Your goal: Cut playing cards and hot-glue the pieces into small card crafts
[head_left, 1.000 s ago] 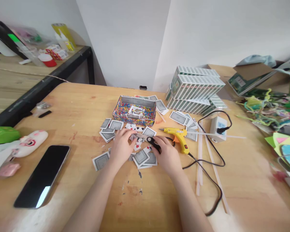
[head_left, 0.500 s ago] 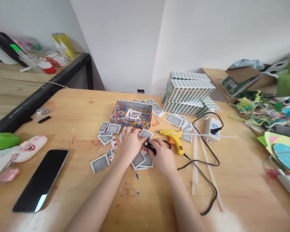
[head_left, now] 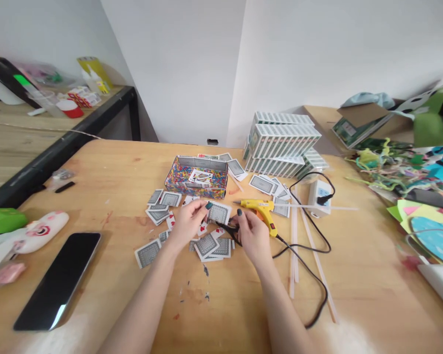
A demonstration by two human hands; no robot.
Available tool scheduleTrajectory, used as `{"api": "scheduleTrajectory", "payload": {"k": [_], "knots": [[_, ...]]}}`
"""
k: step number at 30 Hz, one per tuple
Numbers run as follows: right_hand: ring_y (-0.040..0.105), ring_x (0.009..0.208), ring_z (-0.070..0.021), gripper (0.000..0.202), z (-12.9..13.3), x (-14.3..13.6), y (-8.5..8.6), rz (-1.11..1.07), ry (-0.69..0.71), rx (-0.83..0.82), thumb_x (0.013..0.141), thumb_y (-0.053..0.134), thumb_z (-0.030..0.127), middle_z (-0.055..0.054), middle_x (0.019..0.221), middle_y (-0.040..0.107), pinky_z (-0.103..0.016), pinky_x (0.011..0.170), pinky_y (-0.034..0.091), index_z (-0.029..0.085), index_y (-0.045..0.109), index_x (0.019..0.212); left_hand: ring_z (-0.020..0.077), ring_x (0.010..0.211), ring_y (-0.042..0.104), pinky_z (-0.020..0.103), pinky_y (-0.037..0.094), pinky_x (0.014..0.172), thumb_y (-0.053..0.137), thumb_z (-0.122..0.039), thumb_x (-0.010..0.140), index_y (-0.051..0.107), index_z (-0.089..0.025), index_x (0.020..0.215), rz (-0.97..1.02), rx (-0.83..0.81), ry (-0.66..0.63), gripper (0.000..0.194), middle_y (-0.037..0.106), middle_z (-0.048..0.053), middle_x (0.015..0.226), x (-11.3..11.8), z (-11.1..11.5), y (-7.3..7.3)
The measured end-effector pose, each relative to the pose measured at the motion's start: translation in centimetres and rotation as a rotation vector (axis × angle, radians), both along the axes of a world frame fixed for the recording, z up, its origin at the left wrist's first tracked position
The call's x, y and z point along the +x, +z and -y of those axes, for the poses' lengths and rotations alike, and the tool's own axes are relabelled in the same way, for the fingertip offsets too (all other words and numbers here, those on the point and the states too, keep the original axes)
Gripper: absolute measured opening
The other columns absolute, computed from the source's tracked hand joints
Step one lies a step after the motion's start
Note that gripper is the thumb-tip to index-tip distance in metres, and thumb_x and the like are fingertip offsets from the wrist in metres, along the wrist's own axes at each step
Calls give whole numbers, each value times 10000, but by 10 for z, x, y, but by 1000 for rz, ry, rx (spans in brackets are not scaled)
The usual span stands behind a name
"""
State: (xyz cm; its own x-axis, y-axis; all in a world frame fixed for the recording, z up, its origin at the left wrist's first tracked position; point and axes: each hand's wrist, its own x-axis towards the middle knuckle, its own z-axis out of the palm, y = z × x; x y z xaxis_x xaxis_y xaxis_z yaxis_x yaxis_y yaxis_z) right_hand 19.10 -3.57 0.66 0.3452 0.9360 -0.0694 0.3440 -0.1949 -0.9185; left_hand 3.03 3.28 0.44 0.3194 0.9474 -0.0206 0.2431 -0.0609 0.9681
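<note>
My left hand (head_left: 187,222) pinches the left edge of a grey-backed playing card (head_left: 220,213) between thumb and fingers. My right hand (head_left: 253,237) is closed on what look like black scissors (head_left: 229,229), which lie just below the held card; their blades are hard to make out. Behind my hands stands an open box (head_left: 195,190) with a colourful patterned wall and grey card pieces along its sides. A face card (head_left: 201,177) rests inside it. A yellow glue gun (head_left: 261,207) lies beside my right hand, a clear glue stick in its back.
Loose cards (head_left: 206,246) are scattered around my hands. Card packs (head_left: 284,142) are stacked at the back. A power strip (head_left: 319,198), black cable (head_left: 321,282) and long glue sticks (head_left: 293,246) lie right. A phone (head_left: 59,280) lies left, craft scraps (head_left: 387,167) far right.
My hands have moved apart, the left one leftward, the right one slightly to the right. The card is now raised in my left hand, and the scissors have come away below it.
</note>
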Motion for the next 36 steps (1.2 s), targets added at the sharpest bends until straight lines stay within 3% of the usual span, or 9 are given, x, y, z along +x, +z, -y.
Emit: {"api": "scheduleTrajectory", "payload": {"k": [6,11,14,20,24,27,29,33,36], "knots": [[303,389,-66,366,1,-10,6,-489,161,-81,753,523,526,82,456,360,-198,384,225,168,548,682,118,658,487,218,397,601,485,-322,821,608,-161,837,88,-21,-140,203,537,-3,734,1,14,0],[350,366,-61,284,1,-19,6,-604,230,-148,726,565,452,65,471,482,-188,375,247,170,531,716,179,922,541,282,441,798,550,-356,788,605,-191,971,152,56,-60,253,569,57,993,3,23,0],[362,359,-56,269,1,-18,7,-663,185,-161,697,599,424,74,486,496,-180,370,250,174,530,768,230,1069,506,328,436,878,685,-311,674,547,-225,1134,173,75,-139,488,501,92,1196,2,30,3],[356,380,-52,291,1,-15,10,-711,201,-161,676,630,432,76,483,481,-180,386,253,166,529,739,258,1107,521,370,426,926,717,-262,646,520,-192,1179,346,-102,-199,573,537,120,1220,-2,29,2],[375,395,-64,302,1,-16,9,-643,256,-144,710,598,465,35,552,560,-193,395,278,178,504,716,247,1090,543,366,423,929,683,-324,688,571,-177,1107,439,-156,-109,458,582,119,1182,-2,25,-2],[396,398,-92,329,1,-9,8,-449,189,-126,764,509,509,19,532,547,-221,406,302,189,501,687,245,1081,552,366,408,944,651,-408,707,608,-164,1046,447,-142,-14,421,610,124,1145,-2,22,-6],[435,429,-125,338,1,3,6,-156,9,-82,784,468,512,14,505,518,-247,437,329,195,509,674,256,1084,552,381,404,944,626,-461,715,614,-158,1046,448,-141,14,449,625,133,1119,-3,20,-11],[549,729,-248,264,2,32,-8,554,-361,32,772,501,441,-89,722,601,-358,649,402,180,542,772,281,1114,531,401,420,926,642,-499,680,606,-149,1076,481,-160,68,529,609,153,1150,-6,16,-22],[502,928,-358,409,3,43,-23,829,-495,-20,733,539,516,-196,922,579,-446,696,388,139,548,893,281,1089,549,400,456,878,648,-491,676,588,-145,1103,529,-196,108,552,585,161,1187,-6,14,-25]]}}
